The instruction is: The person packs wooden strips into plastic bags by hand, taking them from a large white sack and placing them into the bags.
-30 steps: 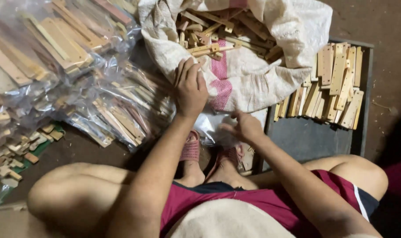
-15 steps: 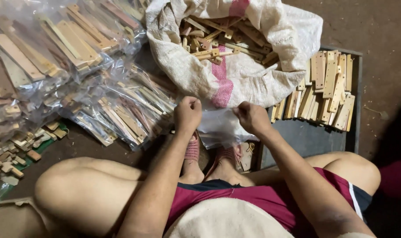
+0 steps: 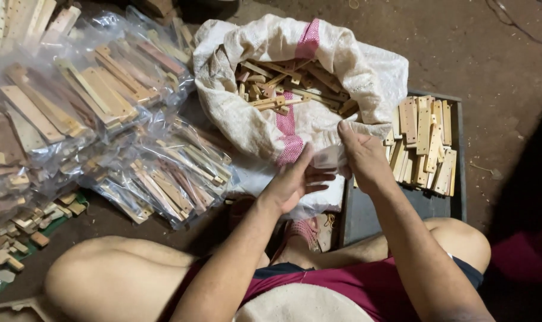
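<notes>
Person seated, seen from above. Maroon shorts with dark navy waistband and navy edge at the right leg hem. Pale cream top or hat brim at bottom centre, can't tell which. Both arms bare, no sleeves, no watch or rings visible on left hand or right hand. Knees bare. Pinkish-red woven sandal on one foot

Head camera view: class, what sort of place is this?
Probably a small floor-level workshop for packing wooden pieces: a woven sack full of them, filled clear bags, and slats on a dark tray.
</notes>
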